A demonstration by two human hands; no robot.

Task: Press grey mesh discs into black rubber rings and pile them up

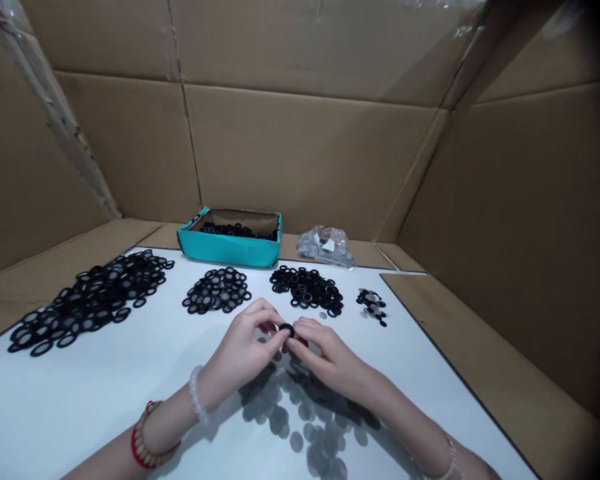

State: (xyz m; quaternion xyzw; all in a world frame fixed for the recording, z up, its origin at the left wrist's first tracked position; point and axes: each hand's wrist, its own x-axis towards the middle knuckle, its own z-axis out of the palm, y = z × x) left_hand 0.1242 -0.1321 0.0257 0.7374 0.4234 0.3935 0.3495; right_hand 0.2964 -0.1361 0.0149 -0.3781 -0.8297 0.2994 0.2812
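Between the fingertips of both hands is a small black ring [287, 329]. My left hand [247, 340] pinches its left side, and my right hand [325, 350] grips the right side with thumb and fingers. Whether a disc sits inside the ring cannot be made out. Below my hands, many thin grey translucent discs [296, 441] lie scattered on the white table [170, 380], partly hidden by my right forearm. Just beyond my fingers lies a heap of black rings [307, 291].
A large pile of black rings with grey centres [90, 300] spreads at left, with a smaller such pile [216, 291] nearer the middle. Behind stand a teal box [230, 249] of rings and a clear plastic bag [325, 247]. A small cluster [373, 305] lies right. Cardboard walls [305, 153] enclose the table.
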